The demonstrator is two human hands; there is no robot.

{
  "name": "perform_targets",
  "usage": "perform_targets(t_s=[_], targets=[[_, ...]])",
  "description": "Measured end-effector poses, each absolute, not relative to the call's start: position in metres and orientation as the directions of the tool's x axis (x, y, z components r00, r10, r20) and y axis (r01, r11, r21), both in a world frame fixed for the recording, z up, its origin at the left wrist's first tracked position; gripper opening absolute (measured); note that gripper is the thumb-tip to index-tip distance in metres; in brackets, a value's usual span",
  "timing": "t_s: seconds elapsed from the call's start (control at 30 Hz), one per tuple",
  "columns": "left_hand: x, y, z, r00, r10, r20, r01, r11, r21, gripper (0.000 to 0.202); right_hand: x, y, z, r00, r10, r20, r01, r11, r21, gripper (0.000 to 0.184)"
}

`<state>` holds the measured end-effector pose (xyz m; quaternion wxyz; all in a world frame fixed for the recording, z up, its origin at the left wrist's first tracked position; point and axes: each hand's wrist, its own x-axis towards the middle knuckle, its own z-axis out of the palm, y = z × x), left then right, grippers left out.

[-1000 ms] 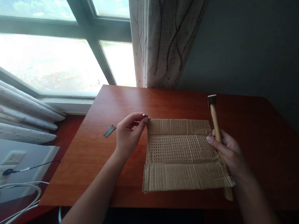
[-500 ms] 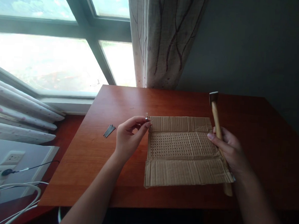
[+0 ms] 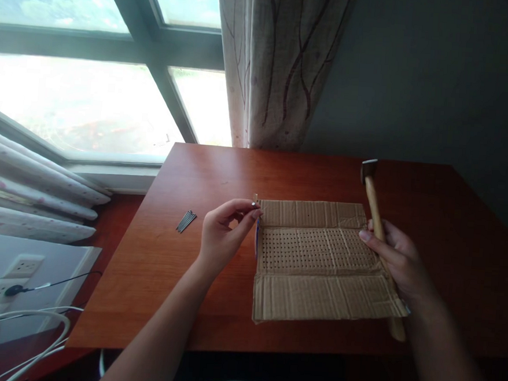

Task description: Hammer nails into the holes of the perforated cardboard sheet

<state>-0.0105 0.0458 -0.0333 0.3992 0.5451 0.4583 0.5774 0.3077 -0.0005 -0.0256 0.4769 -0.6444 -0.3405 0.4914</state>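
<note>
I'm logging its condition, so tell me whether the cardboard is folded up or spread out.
Spread out: the cardboard shows its upper flap and lower flap opened either side of the hole-dotted middle panel.

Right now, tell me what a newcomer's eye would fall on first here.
Probably the cardboard sheet with its middle band of small holes, held above the table. Next, the hammer, slanting along the sheet's right side in the right hand, and the left hand pinching a small shiny-ended piece at the far left corner. The bright window at upper left also draws the eye.
</note>
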Motion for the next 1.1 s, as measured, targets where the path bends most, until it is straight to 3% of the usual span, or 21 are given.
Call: perform_targets(t_s=[1.1], targets=[[-0.0124, 0.0428, -0.0342, -0.091, 0.961, 0.260, 0.076, -0.254, 0.964, 0.016, 0.3073, 0.0006, -0.0287, 0.256, 0.930, -0.264, 0.026, -0.280, -0.960, 0.039]])
